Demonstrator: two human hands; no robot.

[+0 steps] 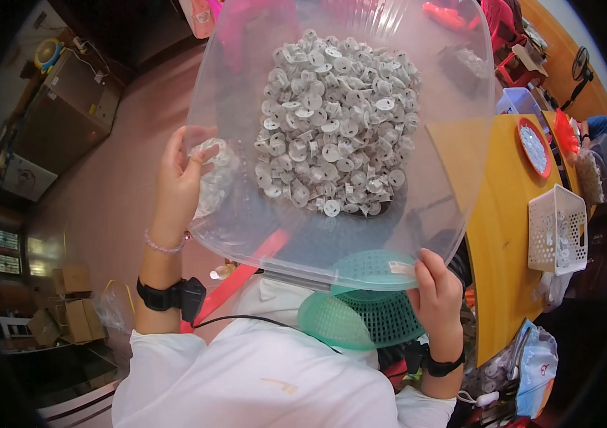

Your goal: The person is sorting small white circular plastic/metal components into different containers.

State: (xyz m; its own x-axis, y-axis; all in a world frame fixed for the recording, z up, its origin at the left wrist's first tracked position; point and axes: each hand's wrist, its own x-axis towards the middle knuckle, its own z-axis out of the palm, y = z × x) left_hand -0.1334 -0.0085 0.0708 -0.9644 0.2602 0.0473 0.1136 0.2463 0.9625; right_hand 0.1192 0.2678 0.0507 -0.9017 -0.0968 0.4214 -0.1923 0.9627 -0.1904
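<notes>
Left hand: my left hand (181,178) is clamped on the left edge of the wide clear plastic tub (446,167), thumb on the near side of the wall.
Right hand: my right hand (437,289) is closed around its near right corner.
Parts: a heap of small round whitish plastic pieces (339,118) lies in the tub's middle, away from its near edge.
Under the near edge: green plastic mesh baskets (389,317) sit against me, partly hidden by the tub.
Behind the left edge: a pale, bulging clear bag (218,178), its contents unclear.
Desk: the tub blocks the left part of the yellow desk (492,285); toward its far end lies a round red tray (534,148), and by its right edge a white perforated plastic basket (557,230).
</notes>
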